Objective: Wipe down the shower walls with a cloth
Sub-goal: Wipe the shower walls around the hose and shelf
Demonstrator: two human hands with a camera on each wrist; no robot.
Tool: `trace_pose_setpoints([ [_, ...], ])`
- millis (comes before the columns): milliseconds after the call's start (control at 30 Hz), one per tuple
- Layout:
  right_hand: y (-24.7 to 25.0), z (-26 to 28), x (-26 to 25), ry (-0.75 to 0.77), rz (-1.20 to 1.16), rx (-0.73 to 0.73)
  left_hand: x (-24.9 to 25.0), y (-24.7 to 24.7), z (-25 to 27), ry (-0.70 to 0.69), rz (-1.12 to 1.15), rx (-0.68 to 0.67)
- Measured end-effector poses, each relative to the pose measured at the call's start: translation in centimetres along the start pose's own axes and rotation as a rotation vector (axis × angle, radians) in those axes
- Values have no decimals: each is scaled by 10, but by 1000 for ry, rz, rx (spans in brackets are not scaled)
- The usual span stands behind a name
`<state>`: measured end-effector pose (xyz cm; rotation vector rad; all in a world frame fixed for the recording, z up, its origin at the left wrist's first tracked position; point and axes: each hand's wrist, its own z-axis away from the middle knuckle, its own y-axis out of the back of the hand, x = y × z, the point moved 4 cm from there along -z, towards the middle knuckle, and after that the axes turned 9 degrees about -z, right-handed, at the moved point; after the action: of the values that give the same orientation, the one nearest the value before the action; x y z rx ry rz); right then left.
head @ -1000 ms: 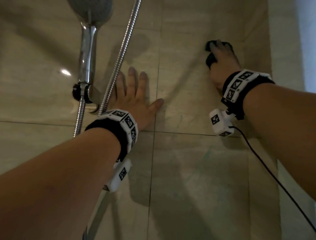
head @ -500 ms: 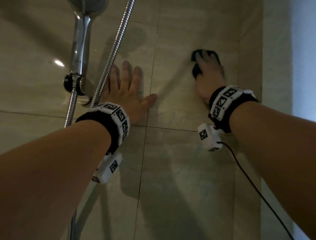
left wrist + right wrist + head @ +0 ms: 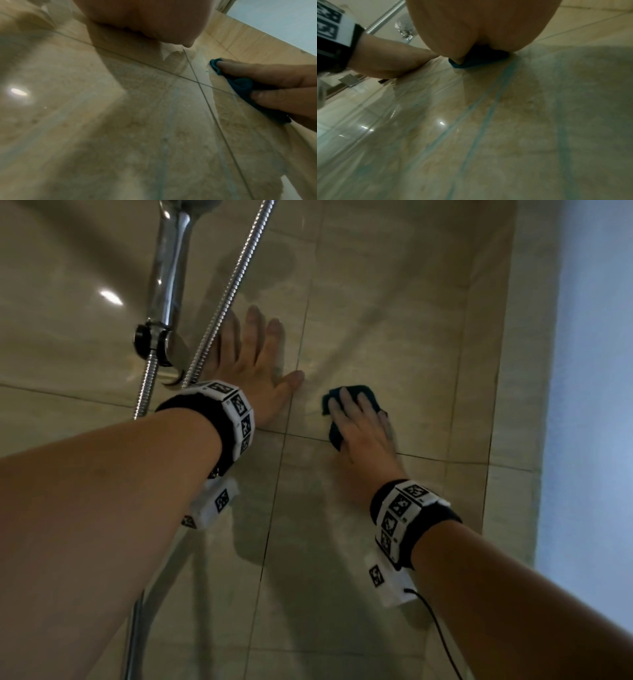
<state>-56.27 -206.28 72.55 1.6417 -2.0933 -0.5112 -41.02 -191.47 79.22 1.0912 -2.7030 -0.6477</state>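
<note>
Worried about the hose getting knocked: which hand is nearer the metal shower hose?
Left. The left hand lies flat on the wall right beside the hose; the right hand presses the cloth farther right.

A home bathroom shower: glossy beige wall tiles [image 3: 394, 320] with grout lines, a chrome shower head handle [image 3: 169, 265] in its holder, and a ribbed metal hose [image 3: 226, 299].

Cloth [image 3: 349, 405] under right hand [image 3: 363, 433], right of left hand [image 3: 253, 371] (both on wall [image 3: 394, 320])
</note>
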Motion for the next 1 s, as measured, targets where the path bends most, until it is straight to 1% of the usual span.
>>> trace_pose_setpoints([
  [67, 4, -4, 6, 33, 39, -17, 0, 0, 0, -9, -11, 3],
  [133, 12, -20, 14, 34, 94, -23, -2, 0, 0, -23, -23, 11],
  [300, 65, -87, 27, -70, 69, 71, -4, -2, -1, -58, -44, 25],
  [400, 97, -131, 33, -112, 92, 80, -5, -3, -2, -48, -49, 45],
  [533, 113, -163, 32, -166, 114, 148, -5, -2, -4, -50, -53, 11],
  [600, 110, -166, 29, -183, 117, 174, -3, -1, -3, -43, -61, 10],
  [667, 104, -163, 25, -182, 119, 153, -2, 1, -2, -39, -52, 4],
  [733, 97, -157, 18, -142, 136, 127, -2, 2, -1, -31, -31, -15],
  [833, 78, -142, 1, -43, 132, 83, -3, 12, 0, -31, 46, -53],
  [900, 60, -126, -9, 19, 122, 61, -7, 22, 4, -42, 158, -71],
  [933, 51, -118, -12, 56, 126, 55, -11, 27, 8, -32, 241, -55],
  [1000, 36, -101, -13, 118, 112, 53, -24, 34, 18, 39, 403, 6],
])
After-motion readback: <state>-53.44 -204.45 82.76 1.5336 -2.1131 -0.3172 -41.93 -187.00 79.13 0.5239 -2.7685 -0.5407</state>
